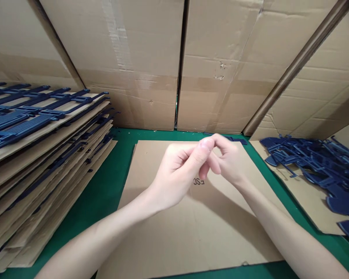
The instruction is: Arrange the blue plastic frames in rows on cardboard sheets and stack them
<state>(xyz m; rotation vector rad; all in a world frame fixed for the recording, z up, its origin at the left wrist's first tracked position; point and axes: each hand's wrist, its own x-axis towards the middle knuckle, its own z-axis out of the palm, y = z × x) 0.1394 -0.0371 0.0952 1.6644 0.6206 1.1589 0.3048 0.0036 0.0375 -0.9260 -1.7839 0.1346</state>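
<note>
Above a flat cardboard sheet [168, 232], my two hands meet with their fingertips touching. My left hand [177, 174] is closed, its thumb pressed over curled fingers. My right hand [228, 159] has its fingers bent in against the left thumb and is closed too. Whatever lies between the fingers, if anything, is hidden. Part of some dark printed letters [199, 181] shows on the sheet just under the hands. Behind the right hand, a dark blue plastic piece [240, 141] lies at the sheet's far edge.
On the left rises a stack of cardboard sheets [55, 170] layered with dark blue plastic parts [26, 112]. A heap of similar blue parts [322, 166] rests on cardboard at the right. Tall cardboard boxes [133, 58] wall off the back of the green table [104, 182].
</note>
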